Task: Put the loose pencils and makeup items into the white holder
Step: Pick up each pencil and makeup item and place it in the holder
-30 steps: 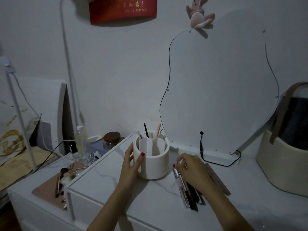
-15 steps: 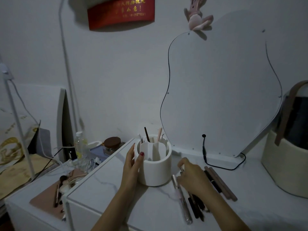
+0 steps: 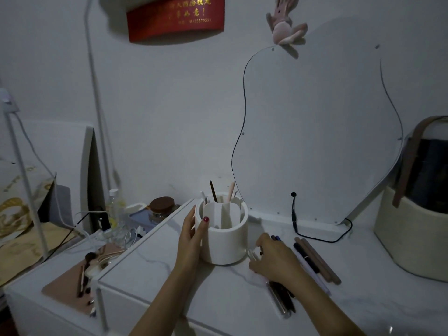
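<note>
The white holder (image 3: pixel 225 241), round with inner dividers, stands on the white marble-look tabletop with a few pencils and brushes upright in its back compartments. My left hand (image 3: pixel 191 238) wraps its left wall, thumb on the rim. My right hand (image 3: pixel 274 260) lies over a bunch of loose pencils and makeup items (image 3: pixel 281 299) just right of the holder, fingers curled down onto them; whether it grips any is hidden. Two brown pencils (image 3: pixel 320 261) and a dark one lie free beside the hand.
A wavy-edged mirror (image 3: pixel 315 132) leans on the wall behind, its black cable (image 3: pixel 294 214) trailing on the table. A cream basket (image 3: pixel 409 241) stands at the right. Lower left: a pink tray (image 3: pixel 72 289) with brushes, a bottle and a jar.
My right hand has slid slightly toward the holder's base over the pile, uncovering more of the pencils on its right. My left hand has stayed on the holder.
</note>
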